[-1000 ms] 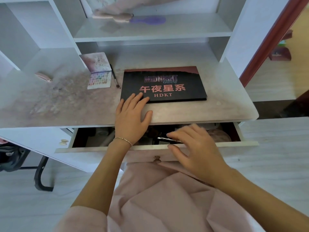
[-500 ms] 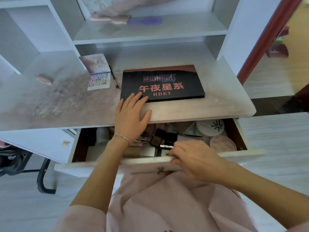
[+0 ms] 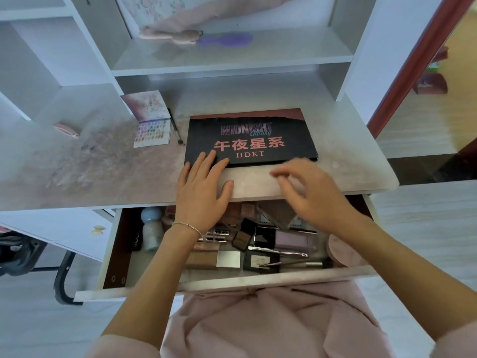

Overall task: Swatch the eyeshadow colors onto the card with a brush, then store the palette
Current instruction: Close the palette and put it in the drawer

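Drawer (image 3: 232, 282) now pulled wide, my right hand (image 3: 317, 200) has let go and lifts, fingers loose, toward the closed palette (image 3: 258, 130) on the desk (image 3: 90, 177); my left hand (image 3: 204, 192) rests flat on its corner; I judge stowing comes next.

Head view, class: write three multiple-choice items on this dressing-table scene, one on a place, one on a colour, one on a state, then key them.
1. Where does the black palette lie?
A in the drawer
B on the tabletop
C on the shelf

2. What colour is the hairbrush on the shelf?
A purple
B green
C red

3. The drawer is:
A open
B closed
C removed

Key: 1 B, it lies flat on the tabletop under the left hand fingertips; 2 A, it is plainly purple; 3 A, pulled out, cosmetics showing.
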A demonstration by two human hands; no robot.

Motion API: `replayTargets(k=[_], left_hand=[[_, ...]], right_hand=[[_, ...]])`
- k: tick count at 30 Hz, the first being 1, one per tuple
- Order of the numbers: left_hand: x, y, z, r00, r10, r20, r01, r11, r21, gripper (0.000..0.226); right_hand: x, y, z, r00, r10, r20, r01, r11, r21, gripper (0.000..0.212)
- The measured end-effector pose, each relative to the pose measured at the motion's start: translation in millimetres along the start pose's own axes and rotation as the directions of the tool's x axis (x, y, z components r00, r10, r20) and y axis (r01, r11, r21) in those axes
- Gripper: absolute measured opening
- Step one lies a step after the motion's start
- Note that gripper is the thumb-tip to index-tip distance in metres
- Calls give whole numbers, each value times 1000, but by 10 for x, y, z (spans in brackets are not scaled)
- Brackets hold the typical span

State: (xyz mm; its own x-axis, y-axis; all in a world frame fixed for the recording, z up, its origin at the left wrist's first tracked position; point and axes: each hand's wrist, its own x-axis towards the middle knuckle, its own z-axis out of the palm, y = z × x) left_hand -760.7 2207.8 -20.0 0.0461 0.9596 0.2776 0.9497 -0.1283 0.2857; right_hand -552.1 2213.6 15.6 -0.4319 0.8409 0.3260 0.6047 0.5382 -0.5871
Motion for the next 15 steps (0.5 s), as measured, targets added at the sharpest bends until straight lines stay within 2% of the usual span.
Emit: replayTargets(k=[2,5,7,9,12,14,15], left_hand=[[-5,6,26,1000,-7,4,7,999,47,49],[-15,20,15,1000,-6,8,6,996,88,51],[-47,38,-29,1000,-2,16,1,996,93,52],[-128,67,-108,1000,-5,4,5,996,84,52],[-295,87,-234,985,-21,-170,15,999,-41,38],[-398,62,-298,957,-133,-258,92,982,-164,26],[-445,45,-319,935,-240,-262,175,953,-247,19]], right_hand=[[271,148,27,998,43,-40,-49,984,-169,37],[462,315,166,970,210,119,-137,885,-445,55],[420,329,234,965,212,151,-103,845,-525,57],[303,269,207,970,194,147,-91,849,-521,56],[31,134,120,993,93,72,-47,877,-478,46],[-164,17,64,1000,21,-18,-26,917,-397,40],[-250,-28,44,999,-6,-53,-12,938,-347,37]])
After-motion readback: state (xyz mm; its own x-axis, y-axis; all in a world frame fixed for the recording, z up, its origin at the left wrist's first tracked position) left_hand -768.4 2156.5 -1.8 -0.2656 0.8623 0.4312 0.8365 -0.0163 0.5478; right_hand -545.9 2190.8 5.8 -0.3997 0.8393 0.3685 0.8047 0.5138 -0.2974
